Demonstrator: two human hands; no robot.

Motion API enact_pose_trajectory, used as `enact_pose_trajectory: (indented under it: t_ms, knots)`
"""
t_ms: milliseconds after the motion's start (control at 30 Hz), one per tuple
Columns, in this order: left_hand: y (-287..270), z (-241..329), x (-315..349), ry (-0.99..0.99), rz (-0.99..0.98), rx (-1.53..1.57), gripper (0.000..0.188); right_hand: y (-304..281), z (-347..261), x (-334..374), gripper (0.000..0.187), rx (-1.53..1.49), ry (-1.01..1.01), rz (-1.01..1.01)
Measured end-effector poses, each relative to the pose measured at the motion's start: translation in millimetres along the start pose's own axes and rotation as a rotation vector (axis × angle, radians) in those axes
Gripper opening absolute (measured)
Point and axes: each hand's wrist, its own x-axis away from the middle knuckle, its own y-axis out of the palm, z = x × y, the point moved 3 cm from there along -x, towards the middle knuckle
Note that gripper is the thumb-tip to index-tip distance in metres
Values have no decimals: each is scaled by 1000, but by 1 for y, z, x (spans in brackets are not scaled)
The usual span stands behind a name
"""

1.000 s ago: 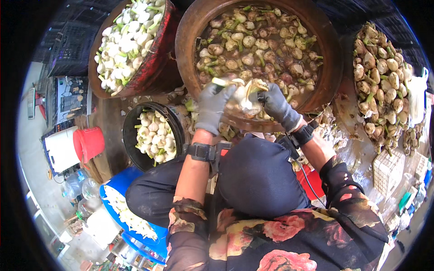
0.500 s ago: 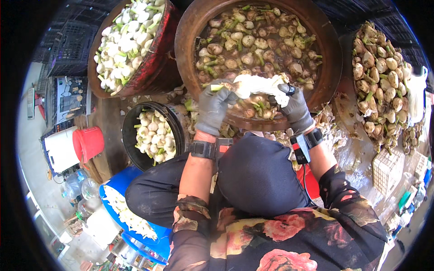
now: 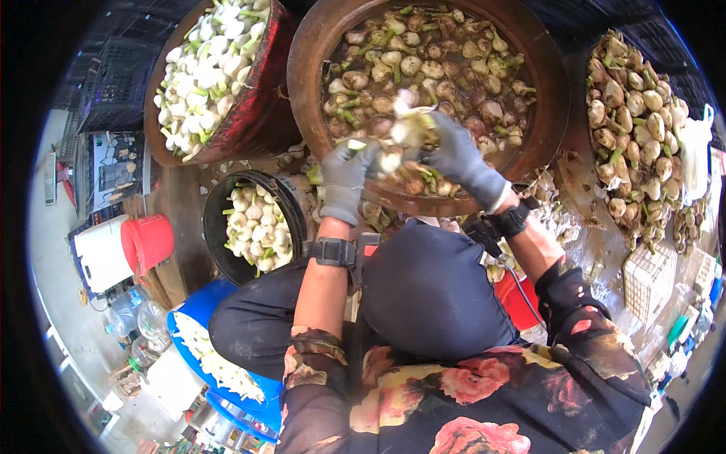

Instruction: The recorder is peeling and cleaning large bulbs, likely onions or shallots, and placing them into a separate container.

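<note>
My left hand point(image 3: 344, 174), in a grey glove, is closed on a garlic bulb at the near rim of the big brown tub point(image 3: 306, 91). The bulb's cut pale-green stem end point(image 3: 356, 144) sticks out by the thumb. Just right of it, my right hand point(image 3: 460, 155), also gloved, reaches in over the tub with its fingers smeared by motion. Blurred pale garlic skin point(image 3: 412, 125) hangs at those fingers; whether they grip it does not show. Beneath both hands, many unpeeled garlic bulbs point(image 3: 431, 69) float in murky brown water.
White peeled garlic point(image 3: 208, 79) fills a red-brown tub at upper left. More lies in a black bucket point(image 3: 219, 242) near my left forearm. Right of the brown tub is a heap of dirty garlic point(image 3: 631, 136). A blue basin point(image 3: 200, 299) with pale pieces stands lower left.
The white stretch of skin held between my hands has become a blurred clump by the right fingers. My right hand has swung leftward, and my left has shifted slightly left.
</note>
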Motion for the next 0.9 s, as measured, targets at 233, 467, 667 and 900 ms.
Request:
enact_pose_trajectory:
  t_ms: [233, 467, 667, 900]
  knots:
    - [5, 2, 1, 114, -170, -212, 17, 7, 12, -16, 39, 103, 98, -9]
    - [-19, -2, -5, 167, -262, 492, 20, -6, 39, 1, 19, -652, 347, 63]
    - [-5, 8, 3, 232, -202, 78, 19, 12, -8, 3, 29, -216, 72, 68]
    - [-2, 11, 7, 328, -270, 69, 18, 15, 22, -2, 28, -170, 275, 75]
